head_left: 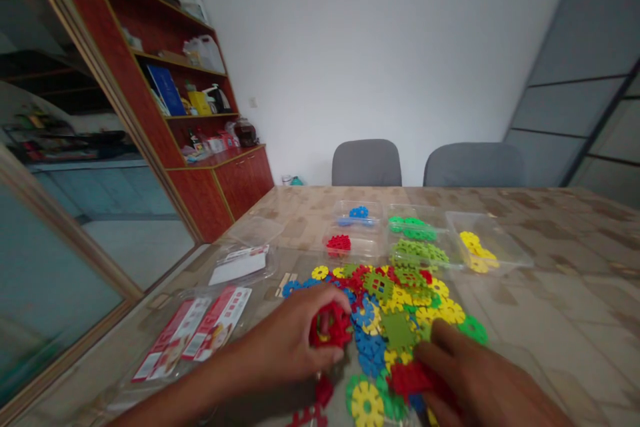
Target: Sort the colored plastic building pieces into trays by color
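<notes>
My left hand point(287, 330) is closed around a cluster of red plastic snap-together pieces point(340, 328), held above the near side of the table. At lower right, the fingers of my right hand point(467, 373) pinch another red plastic piece point(411, 379), low over the pile. Between and beyond both hands spreads a heap of flat notched pieces: yellow gear-like discs point(367, 403), blue ones point(371, 347) and olive-green square plates point(397, 329). More red pieces point(310, 413) lie below my left hand, partly cut off by the frame edge.
Clear plastic boxes stand behind the heap, holding blue point(359, 212), red point(339, 244), green point(414, 228), olive-green point(419, 253) and yellow pieces point(477, 253). Printed packages point(193, 330) and a clear lid point(256, 230) lie left. Two grey chairs point(367, 163) face the table's far edge.
</notes>
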A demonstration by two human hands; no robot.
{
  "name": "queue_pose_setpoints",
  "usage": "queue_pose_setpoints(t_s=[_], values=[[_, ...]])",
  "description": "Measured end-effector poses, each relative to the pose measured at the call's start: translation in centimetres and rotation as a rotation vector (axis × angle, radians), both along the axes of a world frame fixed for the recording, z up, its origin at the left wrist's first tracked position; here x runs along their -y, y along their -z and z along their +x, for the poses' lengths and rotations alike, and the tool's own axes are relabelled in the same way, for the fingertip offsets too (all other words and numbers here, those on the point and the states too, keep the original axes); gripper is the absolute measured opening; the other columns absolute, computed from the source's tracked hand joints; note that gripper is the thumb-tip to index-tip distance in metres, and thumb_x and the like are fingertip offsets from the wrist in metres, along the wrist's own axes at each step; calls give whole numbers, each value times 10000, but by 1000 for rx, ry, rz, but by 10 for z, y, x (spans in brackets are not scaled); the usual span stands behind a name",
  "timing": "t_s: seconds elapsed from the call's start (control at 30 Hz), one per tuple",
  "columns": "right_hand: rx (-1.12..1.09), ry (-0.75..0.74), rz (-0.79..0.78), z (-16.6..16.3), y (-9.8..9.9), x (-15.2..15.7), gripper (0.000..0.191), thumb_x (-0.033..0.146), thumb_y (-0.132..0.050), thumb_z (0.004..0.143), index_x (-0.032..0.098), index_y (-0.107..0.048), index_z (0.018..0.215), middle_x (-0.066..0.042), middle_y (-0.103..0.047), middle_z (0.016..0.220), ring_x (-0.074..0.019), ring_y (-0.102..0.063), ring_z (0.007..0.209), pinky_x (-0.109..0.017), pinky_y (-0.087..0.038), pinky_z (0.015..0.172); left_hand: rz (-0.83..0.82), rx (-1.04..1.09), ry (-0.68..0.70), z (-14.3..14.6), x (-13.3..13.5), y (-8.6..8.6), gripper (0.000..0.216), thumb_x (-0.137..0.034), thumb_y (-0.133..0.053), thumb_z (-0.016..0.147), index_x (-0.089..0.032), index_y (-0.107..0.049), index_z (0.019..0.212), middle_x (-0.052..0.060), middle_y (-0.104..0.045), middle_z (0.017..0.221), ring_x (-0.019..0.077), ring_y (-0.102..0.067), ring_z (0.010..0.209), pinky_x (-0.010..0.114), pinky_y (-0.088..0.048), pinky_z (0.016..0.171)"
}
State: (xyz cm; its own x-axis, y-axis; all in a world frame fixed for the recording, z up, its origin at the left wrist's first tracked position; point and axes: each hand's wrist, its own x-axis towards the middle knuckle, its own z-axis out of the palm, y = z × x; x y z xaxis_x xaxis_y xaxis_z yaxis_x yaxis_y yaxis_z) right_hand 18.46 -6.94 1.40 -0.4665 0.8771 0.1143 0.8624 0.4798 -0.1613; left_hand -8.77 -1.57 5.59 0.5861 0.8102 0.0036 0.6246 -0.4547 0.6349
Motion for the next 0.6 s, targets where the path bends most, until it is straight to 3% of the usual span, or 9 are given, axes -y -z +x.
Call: queue_pose_setpoints(t_s=[0.13, 0.27, 0.43, 0.53, 0.6], values=[[-6, 97, 23, -1, -34, -45, 123, 222, -573, 865, 218, -666, 945, -78, -640, 926, -204, -665, 691, -282, -460, 574, 118, 130, 8, 6, -65, -10, 316, -217, -687, 740, -179, -593, 1040, -17, -633, 882, 161, -562, 759, 246, -430, 681], [88, 169, 62, -19, -60, -106, 134, 248, -585, 890, 173, -670, 962, -99, -644, 961, -239, -677, 820, -304, -460, 668, 98, 169, 10, 22, -135, -2, 329, -179, -702, 736, -151, -579, 1040, -21, -634, 826, 153, -582, 727, 236, -460, 642], [96, 203, 98, -47, -58, -161, 208, 263, -576, 943, 139, -648, 1093, -120, -655, 1091, -238, -673, 904, -354, -518, 751, 131, 127, -19, 33, -187, 24, 260, -192, -705, 847, -128, -604, 1078, 25, -646, 905, 174, -628, 786, 317, -534, 713], [83, 197, 78, -50, -50, -172, 261, 346, -602, 962, 165, -628, 1148, -67, -665, 1114, -205, -662, 923, -401, -546, 810, 135, 103, -6, 32, -197, 37, 255, -283, -636, 952, -139, -606, 1160, 66, -648, 1062, 202, -654, 892, 384, -562, 783], [57, 184, 75, -46, -46, -172, 232, 298, -567, 983, 162, -636, 1158, -76, -680, 1109, -203, -664, 939, -387, -532, 833, 146, 93, -12, 28, -199, 42, 274, -295, -618, 968, -142, -601, 1195, 80, -643, 1122, 217, -655, 947, 412, -562, 824]])
